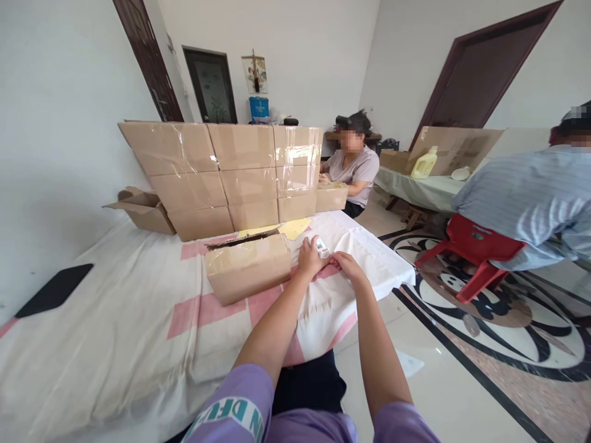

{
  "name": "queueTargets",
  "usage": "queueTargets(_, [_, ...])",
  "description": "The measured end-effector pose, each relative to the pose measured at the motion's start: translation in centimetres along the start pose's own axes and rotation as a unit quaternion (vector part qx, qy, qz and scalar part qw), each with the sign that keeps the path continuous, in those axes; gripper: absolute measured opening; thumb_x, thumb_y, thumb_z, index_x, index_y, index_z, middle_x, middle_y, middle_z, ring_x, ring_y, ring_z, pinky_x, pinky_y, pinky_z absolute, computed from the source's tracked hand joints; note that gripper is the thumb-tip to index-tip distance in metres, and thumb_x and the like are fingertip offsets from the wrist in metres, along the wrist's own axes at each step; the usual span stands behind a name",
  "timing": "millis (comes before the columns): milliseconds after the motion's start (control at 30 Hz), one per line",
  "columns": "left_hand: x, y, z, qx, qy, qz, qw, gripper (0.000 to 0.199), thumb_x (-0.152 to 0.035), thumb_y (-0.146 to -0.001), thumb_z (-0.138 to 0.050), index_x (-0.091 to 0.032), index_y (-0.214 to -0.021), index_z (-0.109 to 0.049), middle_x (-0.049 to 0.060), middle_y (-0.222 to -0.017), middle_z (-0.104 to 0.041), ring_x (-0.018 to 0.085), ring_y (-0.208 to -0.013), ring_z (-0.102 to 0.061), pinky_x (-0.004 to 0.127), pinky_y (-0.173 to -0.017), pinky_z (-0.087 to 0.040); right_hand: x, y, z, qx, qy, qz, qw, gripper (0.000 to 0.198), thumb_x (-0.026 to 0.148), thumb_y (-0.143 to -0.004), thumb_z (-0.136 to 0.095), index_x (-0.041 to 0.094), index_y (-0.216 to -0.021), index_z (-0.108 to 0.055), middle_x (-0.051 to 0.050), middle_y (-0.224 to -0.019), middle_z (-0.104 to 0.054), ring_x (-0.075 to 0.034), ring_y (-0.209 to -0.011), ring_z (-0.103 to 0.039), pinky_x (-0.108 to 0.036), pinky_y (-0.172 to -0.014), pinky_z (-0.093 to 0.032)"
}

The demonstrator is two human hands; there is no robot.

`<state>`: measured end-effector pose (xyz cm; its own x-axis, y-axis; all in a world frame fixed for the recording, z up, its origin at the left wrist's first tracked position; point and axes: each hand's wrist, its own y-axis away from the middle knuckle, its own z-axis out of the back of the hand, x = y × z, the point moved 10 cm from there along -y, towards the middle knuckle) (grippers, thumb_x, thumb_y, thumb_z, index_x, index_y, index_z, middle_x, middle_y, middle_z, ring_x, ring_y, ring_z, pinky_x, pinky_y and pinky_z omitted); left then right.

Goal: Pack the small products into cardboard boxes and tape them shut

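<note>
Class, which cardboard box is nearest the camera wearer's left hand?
The single box in front of the stack, its right end close beside the left hand; the stack and every other box sit farther off.

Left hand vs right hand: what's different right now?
The left hand grips a small white item; the right hand is bunched beside it, contact unclear. The left hand is nearer the taped carton; the right hand is nearer the right corner of the white cloth. Both are bare.
</note>
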<state>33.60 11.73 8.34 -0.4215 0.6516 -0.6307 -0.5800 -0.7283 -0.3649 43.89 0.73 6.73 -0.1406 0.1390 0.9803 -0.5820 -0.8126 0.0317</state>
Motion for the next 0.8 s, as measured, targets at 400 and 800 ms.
queueTargets(400, [-0.1, 0.1, 0.3, -0.003, -0.020, 0.003, 1.000, 0.095, -0.050, -0.068, -0.081, -0.030, -0.147, -0.033, 0.015, -0.152, -0.034, 0.035, -0.127, -0.051, 0.041, -0.105, -0.042, -0.2, 0.1, 0.9, -0.130, 0.023, 0.035, 0.991, 0.028, 0.040, -0.085, -0.054, 0.019, -0.069, -0.064, 0.003, -0.057, -0.057, -0.015, -0.058, -0.053, -0.028, -0.060, -0.041])
queueTargets(800, [-1.1, 0.2, 0.9, -0.051, -0.044, -0.036, 0.997, 0.082, -0.043, -0.075, -0.078, -0.023, -0.144, -0.039, 0.017, -0.158, -0.033, 0.036, -0.142, -0.039, 0.045, -0.114, -0.037, 0.5, 1.7, 1.2, -0.213, 0.112, 0.100, 0.965, 0.030, 0.041, -0.081, -0.050, 0.020, -0.083, -0.071, -0.007, -0.083, -0.074, -0.023, -0.080, -0.065, -0.033, -0.079, -0.047])
